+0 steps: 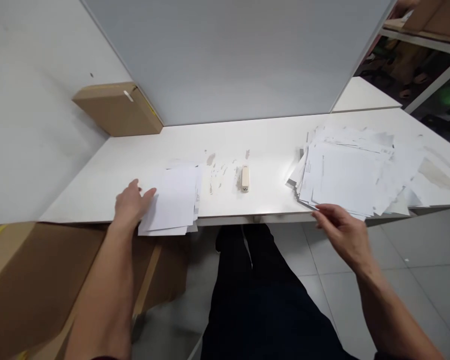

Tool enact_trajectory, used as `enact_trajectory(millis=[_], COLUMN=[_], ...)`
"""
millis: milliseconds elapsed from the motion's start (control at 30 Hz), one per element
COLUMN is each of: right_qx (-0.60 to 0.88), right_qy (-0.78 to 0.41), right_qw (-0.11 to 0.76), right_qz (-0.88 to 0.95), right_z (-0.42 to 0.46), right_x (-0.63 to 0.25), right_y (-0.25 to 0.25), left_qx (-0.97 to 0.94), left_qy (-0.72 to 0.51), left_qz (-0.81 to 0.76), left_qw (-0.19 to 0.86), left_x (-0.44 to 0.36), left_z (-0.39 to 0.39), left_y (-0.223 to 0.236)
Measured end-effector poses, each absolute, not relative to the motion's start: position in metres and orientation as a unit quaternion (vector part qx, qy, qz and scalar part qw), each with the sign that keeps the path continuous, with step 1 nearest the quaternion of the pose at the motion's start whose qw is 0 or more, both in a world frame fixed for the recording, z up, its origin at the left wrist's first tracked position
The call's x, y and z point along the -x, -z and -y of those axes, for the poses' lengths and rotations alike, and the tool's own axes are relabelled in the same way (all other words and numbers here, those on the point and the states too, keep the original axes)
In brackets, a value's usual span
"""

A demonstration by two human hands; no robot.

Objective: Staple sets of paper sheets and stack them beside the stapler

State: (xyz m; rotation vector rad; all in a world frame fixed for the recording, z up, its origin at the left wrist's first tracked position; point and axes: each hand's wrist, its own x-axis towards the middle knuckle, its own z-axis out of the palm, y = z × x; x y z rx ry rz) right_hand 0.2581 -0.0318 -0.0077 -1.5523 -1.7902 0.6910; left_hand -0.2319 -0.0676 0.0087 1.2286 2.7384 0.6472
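Note:
My left hand (130, 202) is at the left side of a small paper stack (174, 197), thumb and fingers apart. Its thumb reaches the stack's edge, and the lower sheets jut past the front of the white table (225, 200). At the near edge of a large, untidy paper pile (347, 175), my right hand (343, 232) pinches the corner of a sheet of paper between thumb and fingers. A small beige stapler (245, 178) lies between the two piles, touched by neither hand.
A flat cardboard box (116, 110) leans in the back left corner. Behind the table rises a grey panel (240, 60). Large cardboard boxes (33, 280) stand below on the left. Shelving (431, 40) with a brown box is at the upper right.

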Motion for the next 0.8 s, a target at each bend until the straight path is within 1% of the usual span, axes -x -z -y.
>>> enact_trajectory(millis=[33, 67, 133, 200, 300, 400, 600, 700, 800], right_qx=[0.606, 0.605, 0.572, 0.535, 0.519, 0.502, 0.474, 0.481, 0.488], right_qy=[-0.181, -0.104, 0.011, 0.070, 0.087, 0.076, 0.087, 0.110, 0.114], right_qw=[0.322, 0.306, 0.255, 0.198, 0.131, 0.107, 0.124, 0.164, 0.221], right_qz=[0.704, 0.728, 0.780, 0.818, 0.840, 0.855, 0.867, 0.854, 0.837], right_z=[0.025, 0.018, 0.002, -0.012, -0.026, -0.031, -0.026, -0.022, -0.019], right_x=[-0.266, -0.274, -0.286, -0.295, -0.303, -0.308, -0.309, -0.304, -0.299], right_y=[0.009, 0.011, 0.017, 0.024, 0.033, 0.037, 0.037, 0.036, 0.032], left_qx=[-0.413, -0.443, -0.518, -0.576, -0.621, -0.642, -0.676, -0.679, -0.648], left_qy=[-0.179, -0.180, -0.240, -0.289, -0.337, -0.374, -0.402, -0.418, -0.449], left_qz=[-0.893, -0.876, -0.813, -0.751, -0.693, -0.657, -0.616, -0.604, -0.600], left_qw=[-0.025, -0.064, -0.116, -0.142, -0.146, -0.127, -0.044, 0.021, 0.133], left_x=[0.224, 0.212, 0.183, 0.149, 0.101, 0.062, 0.013, -0.006, -0.025], left_z=[0.067, 0.067, 0.070, 0.075, 0.084, 0.089, 0.089, 0.090, 0.094], left_y=[-0.007, -0.004, 0.007, 0.021, 0.042, 0.055, 0.065, 0.067, 0.067])
